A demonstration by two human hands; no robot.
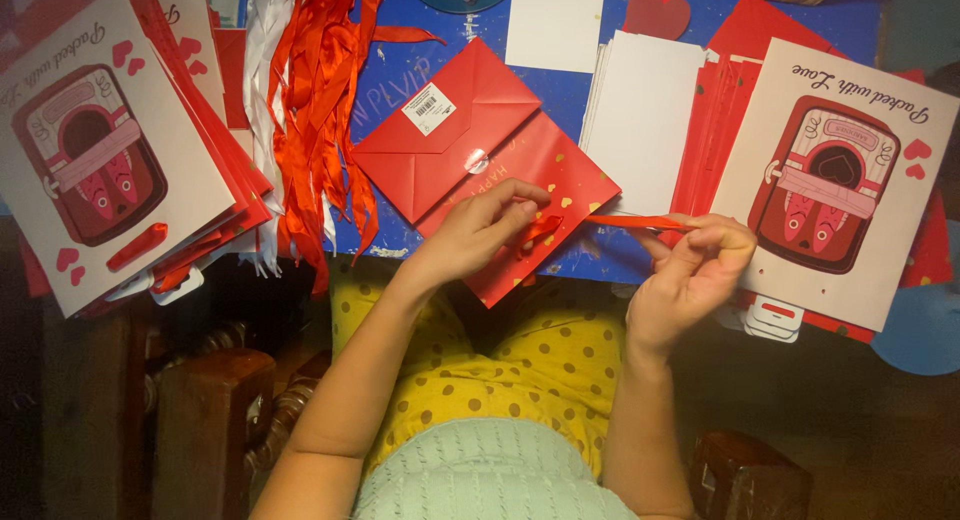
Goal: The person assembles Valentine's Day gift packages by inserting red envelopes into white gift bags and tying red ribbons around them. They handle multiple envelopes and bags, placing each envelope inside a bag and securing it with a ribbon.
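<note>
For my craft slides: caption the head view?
Left hand and right hand pull a red ribbon over a red card.

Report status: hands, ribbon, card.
Left hand pinching red ribbon against the red card. Right hand pulling the ribbon's free end taut. Red envelope lies half over the card; ribbon pile to the left, apart.
</note>
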